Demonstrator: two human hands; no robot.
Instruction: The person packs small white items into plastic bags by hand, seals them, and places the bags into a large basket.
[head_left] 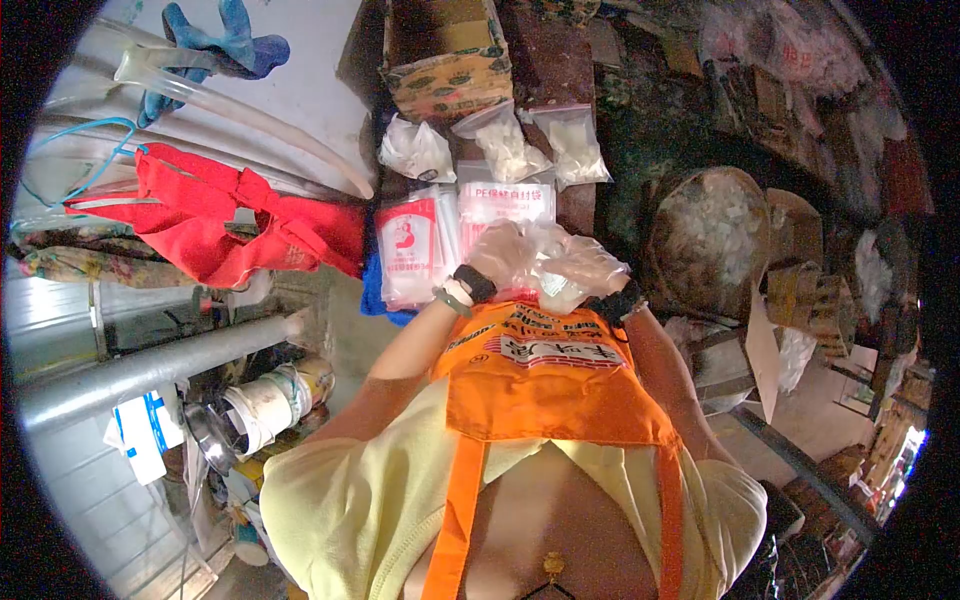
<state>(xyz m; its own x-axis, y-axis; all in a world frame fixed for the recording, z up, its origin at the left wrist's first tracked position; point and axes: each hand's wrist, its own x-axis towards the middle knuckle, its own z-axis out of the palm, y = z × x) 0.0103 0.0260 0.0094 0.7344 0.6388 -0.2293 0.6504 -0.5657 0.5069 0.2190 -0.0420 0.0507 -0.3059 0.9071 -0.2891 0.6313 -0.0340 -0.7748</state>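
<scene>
Close to the front of the orange apron, my left hand [500, 255] and my right hand [592, 264] are closed on a clear plastic bag [560, 287] between them. The bag appears to have something pale inside, though I cannot make out what. Thin clear gloves seem to cover both hands. Just beyond them lies a pack of printed zip bags [506, 200], and left of it sits a red-and-white pack of bags [410, 245]. Filled zip bags with whitish contents rest further back: a left one [417, 150], a middle one [505, 146] and a right one [570, 146].
An open cardboard box [445, 70] stands behind the filled bags. To the right is a large round container [710, 240] holding whitish pieces. A red cloth item [220, 215], a blue glove [215, 50] and clear tubing [250, 110] are at the left.
</scene>
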